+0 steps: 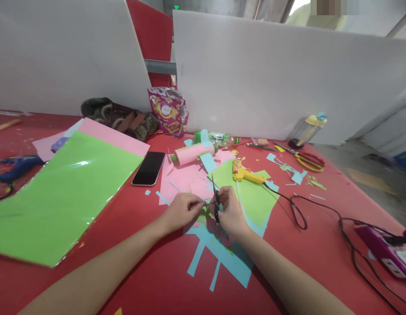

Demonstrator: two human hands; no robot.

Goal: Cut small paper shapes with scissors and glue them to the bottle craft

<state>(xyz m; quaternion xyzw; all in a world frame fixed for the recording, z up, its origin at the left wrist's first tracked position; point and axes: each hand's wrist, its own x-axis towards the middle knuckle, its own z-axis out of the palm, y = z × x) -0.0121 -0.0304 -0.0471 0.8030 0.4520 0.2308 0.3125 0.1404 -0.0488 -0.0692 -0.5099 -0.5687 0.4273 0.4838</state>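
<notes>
Dark-handled scissors (216, 205) are gripped in my right hand (231, 210), their blades pointing up and away. Close by on the left, my left hand (185, 211) pinches a small piece of paper (205, 204) near the scissors; its shape is too small to make out. Beneath both hands lie cut blue paper (234, 260), pink paper (176, 186) and green scraps. Farther back, a pink paper-wrapped roll (191, 154) with blue strips rests on the pink sheet. A yellow glue gun (248, 175) lies on green paper (260, 203) to the right.
Large green sheets (61, 188) and a phone (148, 169) lie left. Behind are a snack bag (168, 109), a green bottle (219, 139) and a camouflage bag (120, 118). On the right are red-and-yellow-handled scissors (309, 161), a clear bottle (307, 130), a cable (298, 216) and a purple power strip (386, 251).
</notes>
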